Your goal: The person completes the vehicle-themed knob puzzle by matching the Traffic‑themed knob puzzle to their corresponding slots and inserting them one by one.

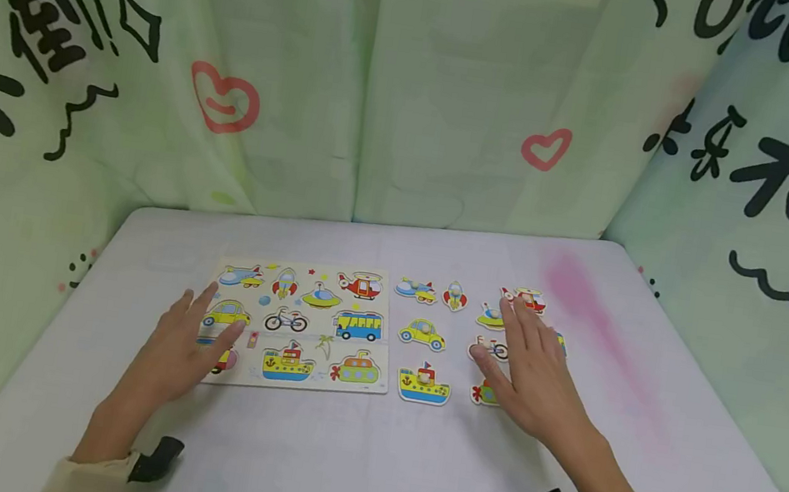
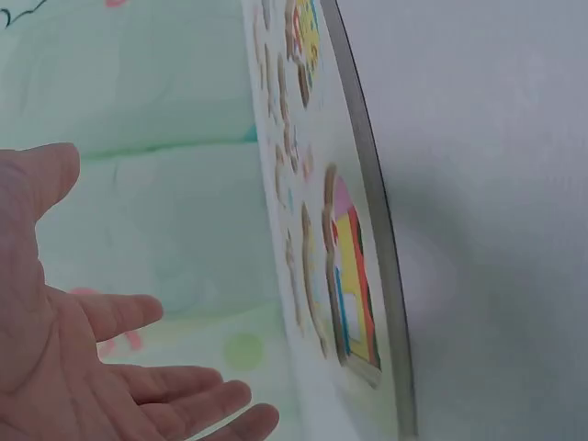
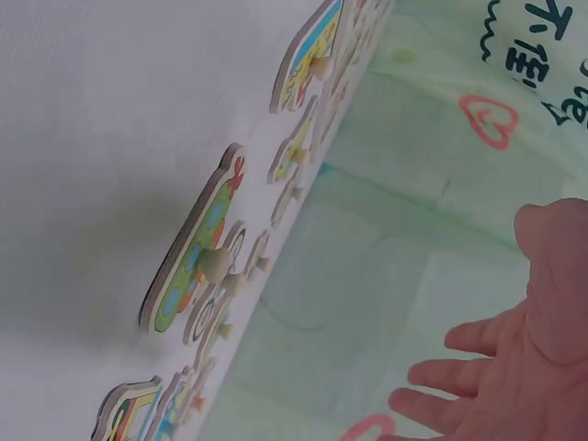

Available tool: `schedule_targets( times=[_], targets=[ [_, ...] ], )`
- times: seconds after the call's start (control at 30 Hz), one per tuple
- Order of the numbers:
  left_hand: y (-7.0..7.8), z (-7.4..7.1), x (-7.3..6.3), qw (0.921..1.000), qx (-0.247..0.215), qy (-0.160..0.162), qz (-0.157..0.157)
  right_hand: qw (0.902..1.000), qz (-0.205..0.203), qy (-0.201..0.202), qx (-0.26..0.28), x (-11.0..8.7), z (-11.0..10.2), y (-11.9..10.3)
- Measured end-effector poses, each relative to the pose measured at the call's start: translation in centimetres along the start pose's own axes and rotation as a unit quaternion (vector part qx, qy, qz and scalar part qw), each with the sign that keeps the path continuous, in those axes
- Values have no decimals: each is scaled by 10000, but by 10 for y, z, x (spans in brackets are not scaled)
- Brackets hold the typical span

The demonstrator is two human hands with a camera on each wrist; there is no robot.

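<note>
My left hand [image 1: 175, 354] is over the left edge of a wooden vehicle puzzle board [image 1: 322, 384], fingers spread and holding nothing. Its straight fingers also show in the left wrist view, apart from the board's face [image 2: 363, 147]. Over the loose pieces to the right hovers my right hand [image 1: 537, 388], likewise spread and holding nothing. It partly covers a helicopter piece [image 1: 532, 301], a flying saucer piece [image 1: 489, 318], a bicycle piece [image 1: 498, 350] and a submarine piece [image 1: 484, 394]. The right wrist view shows knobs on the pieces, including the submarine's knob [image 3: 216, 266].
Between board and right hand lie a plane piece [image 1: 416, 290], a rocket piece [image 1: 454, 297], a car piece [image 1: 422, 333] and a boat piece [image 1: 423, 388]. A white cloth [image 1: 362, 477] covers the table. Green printed curtains [image 1: 456, 78] enclose its back and sides.
</note>
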State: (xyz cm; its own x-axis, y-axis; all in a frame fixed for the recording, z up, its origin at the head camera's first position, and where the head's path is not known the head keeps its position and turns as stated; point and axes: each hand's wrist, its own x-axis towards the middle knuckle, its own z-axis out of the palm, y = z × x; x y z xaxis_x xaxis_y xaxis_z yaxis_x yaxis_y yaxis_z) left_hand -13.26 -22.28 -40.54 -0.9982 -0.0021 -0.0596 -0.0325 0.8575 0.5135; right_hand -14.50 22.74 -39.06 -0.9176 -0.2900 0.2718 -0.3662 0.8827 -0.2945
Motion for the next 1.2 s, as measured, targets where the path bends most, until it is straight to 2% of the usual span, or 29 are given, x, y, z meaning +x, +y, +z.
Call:
schedule_targets(
  times=[0.17, 0.27, 0.37, 0.6, 0.77, 0.9, 1.07, 1.2],
  targets=[
    [-20, -6, 9, 9977, -493, -379, -273, 9993, -24, 84, 377, -1, -6, -9],
    [-30, -10, 12, 9959, -585, -553, -415, 9988, 3, 80, 473, -1, -8, -13],
    [-37, -11, 14, 9950, -599, -682, -423, 9988, 35, 67, 476, -1, -9, -15],
    [-48, -11, 14, 9966, -412, -699, -173, 9978, -126, 186, 618, 1, -7, -20],
    [-61, -8, 13, 9977, -181, -649, -1, 9939, -454, 511, 860, 4, -2, -24],
    [-71, -6, 12, 9976, -269, -607, 183, 9891, -657, 660, 1140, 11, 1, -26],
    [-77, -6, 15, 9968, -376, -485, 520, 9849, -544, 423, 1591, 25, 9, -22],
    [-80, -6, 18, 9963, -445, -544, 497, 9787, -347, 202, 2015, 33, 18, -19]
  ],
)
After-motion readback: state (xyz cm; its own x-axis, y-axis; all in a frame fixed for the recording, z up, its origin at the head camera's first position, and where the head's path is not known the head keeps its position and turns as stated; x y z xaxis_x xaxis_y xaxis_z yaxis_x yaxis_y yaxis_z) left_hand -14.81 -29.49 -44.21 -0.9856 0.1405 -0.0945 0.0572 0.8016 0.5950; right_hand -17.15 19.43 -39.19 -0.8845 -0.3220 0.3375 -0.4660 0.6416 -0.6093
